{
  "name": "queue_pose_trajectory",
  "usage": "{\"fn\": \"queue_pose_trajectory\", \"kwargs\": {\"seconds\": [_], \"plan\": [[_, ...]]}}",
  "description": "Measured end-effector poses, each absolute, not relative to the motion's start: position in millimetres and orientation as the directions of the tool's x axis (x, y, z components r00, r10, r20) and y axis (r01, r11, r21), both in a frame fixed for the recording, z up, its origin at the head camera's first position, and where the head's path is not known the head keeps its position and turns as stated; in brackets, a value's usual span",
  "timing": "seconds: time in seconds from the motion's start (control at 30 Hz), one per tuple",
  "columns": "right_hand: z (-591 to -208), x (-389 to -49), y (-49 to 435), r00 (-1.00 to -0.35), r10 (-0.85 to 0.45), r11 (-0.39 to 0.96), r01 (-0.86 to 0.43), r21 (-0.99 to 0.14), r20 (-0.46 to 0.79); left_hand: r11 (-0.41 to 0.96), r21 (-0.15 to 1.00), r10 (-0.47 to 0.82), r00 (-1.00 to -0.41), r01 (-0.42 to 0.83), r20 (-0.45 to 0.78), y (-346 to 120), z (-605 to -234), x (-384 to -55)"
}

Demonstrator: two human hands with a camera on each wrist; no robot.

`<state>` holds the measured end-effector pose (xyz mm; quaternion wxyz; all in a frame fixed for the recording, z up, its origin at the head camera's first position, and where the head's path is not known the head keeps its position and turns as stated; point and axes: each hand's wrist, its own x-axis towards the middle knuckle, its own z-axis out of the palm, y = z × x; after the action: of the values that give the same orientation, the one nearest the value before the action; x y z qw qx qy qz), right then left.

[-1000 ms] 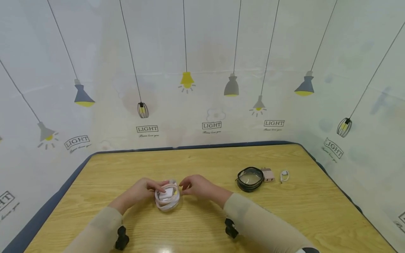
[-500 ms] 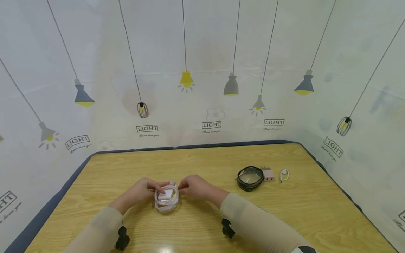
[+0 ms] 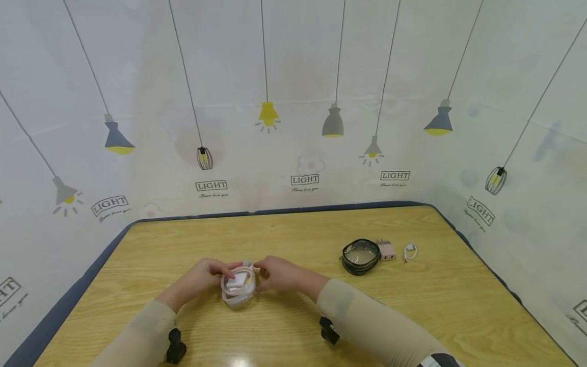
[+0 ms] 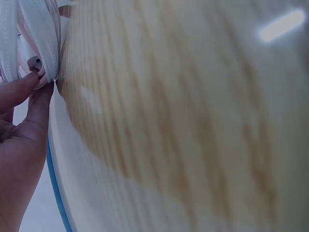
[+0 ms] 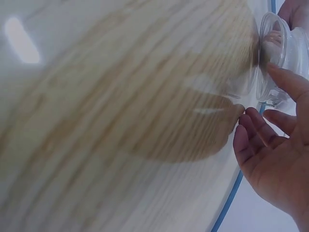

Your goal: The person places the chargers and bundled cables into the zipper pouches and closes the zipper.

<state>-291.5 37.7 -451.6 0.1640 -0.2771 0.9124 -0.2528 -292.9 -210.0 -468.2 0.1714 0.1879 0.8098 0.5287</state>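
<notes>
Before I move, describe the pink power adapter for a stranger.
On the right of the wooden table sits a round black-rimmed case. Just right of it is the pink power adapter: boxy, unlike the looped white cable farther right.

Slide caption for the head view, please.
Left hand holds a round white pouch, right hand beside it; black-rimmed pouch farther right.

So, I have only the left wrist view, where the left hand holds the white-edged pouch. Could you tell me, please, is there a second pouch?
Observer: Yes, in the head view a black-rimmed pouch lies to the right of the white-edged pouch and the right hand.
Operator: Thank you. And what is next to it?
Observer: A pink adapter, on its right side.
Operator: Is something farther to the right?
Observer: Yes, a small white cable, bent in a loop.
</notes>
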Motion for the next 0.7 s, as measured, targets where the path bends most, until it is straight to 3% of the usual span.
{"fn": "queue_pose_trajectory", "kwargs": {"seconds": [0.2,0.5,0.7], "plan": [[-452.2,-294.2,34.1,-0.793,-0.599,0.695,-0.444,-0.566,-0.114,0.357,0.928,0.477,-0.875,0.111,-0.079,-211.0,-468.4,-290.9],[-449.9,-301.7,29.6,-0.84,-0.527,0.73,-0.369,-0.576,-0.13,0.417,0.889,0.506,-0.861,0.188,-0.055,-206.8,-463.8,-290.2],[-445.8,-301.7,30.7,-0.878,-0.458,0.739,-0.288,-0.609,-0.141,0.497,0.838,0.468,-0.883,0.226,-0.039,-199.5,-459.6,-286.2]]}}
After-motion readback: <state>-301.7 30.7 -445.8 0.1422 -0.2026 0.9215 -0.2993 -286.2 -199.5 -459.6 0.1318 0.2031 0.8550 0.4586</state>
